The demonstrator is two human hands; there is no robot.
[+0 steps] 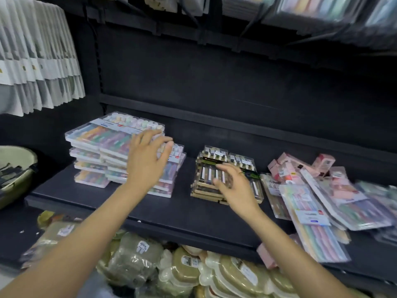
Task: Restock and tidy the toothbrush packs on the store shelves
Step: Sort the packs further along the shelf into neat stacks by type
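Note:
Clear packs of pastel toothbrushes [101,143] are stacked in uneven piles on the left of the black shelf [163,209]. My left hand [148,158] rests flat against the right side of the top packs, fingers spread. A lower stack of dark toothbrush packs [206,183] stands at the shelf's middle. My right hand [234,186] hovers over its right half with fingers apart, holding nothing. A loose heap of pastel and pink packs [322,203] sprawls on the right, some hanging over the shelf's front edge.
White packaged goods [38,61] hang on pegs at the upper left, and more packs hang above. A green basin [15,173] sits at the far left. Bagged tan items [187,267] fill the level below. Bare shelf shows between the stacks and along the front.

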